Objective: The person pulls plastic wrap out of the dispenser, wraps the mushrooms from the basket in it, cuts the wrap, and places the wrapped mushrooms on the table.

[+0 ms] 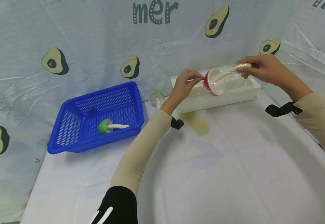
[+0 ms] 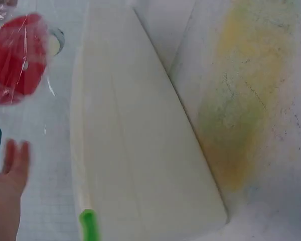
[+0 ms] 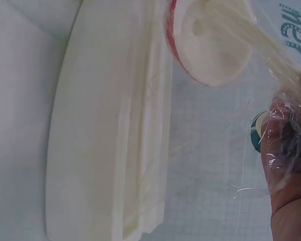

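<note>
Two hands share one red-and-white plastic-wrapped spoon (image 1: 217, 81), upper right, above the white plastic tub (image 1: 235, 93): right hand (image 1: 263, 70) grips handle, left hand (image 1: 186, 82) pinches wrap, prob. to peel it.

A staged recording booth, not a real room: avocado-print cloth (image 1: 95, 46) hangs as walls around a covered table (image 1: 207, 174)

A blue basket (image 1: 75, 124) holds a green-headed ladle (image 1: 109, 126) — another wrapped one (image 1: 157, 99) lies behind it.
</note>
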The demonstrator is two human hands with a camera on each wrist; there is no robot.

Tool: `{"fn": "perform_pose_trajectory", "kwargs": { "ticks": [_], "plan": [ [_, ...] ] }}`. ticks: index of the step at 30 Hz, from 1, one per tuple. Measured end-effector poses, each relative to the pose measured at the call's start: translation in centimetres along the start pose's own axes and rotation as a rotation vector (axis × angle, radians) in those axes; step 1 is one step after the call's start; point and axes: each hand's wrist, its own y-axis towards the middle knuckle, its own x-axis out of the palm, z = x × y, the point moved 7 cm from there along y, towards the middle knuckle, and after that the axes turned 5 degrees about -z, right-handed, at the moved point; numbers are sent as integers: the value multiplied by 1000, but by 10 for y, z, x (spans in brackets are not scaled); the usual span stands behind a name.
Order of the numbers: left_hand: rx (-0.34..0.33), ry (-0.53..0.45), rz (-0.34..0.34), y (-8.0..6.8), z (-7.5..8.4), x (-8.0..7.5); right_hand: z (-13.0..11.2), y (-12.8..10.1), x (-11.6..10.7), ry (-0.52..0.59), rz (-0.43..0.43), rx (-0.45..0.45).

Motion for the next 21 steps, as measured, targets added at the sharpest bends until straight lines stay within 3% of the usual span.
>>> {"fn": "perform_pose_trajectory", "kwargs": {
  "ticks": [4, 7, 13, 15, 21],
  "plan": [
    [-50, -312, -102, -6, -10, 12, 6, -4, 4, 114, 16, 9],
    [-66, -498, -195, -12, -13, 24, 6, -5, 4, 107, 39, -13],
    [26, -429, -164, -12, -7, 31, 1, -7, 0, 15, 74, -17],
    [26, -404, -151, -11, -6, 30, -3, -8, -1, -41, 106, -55],
    [11, -455, -153, -11, -10, 32, -16, -11, -1, -135, 190, -156]
  ]
}}
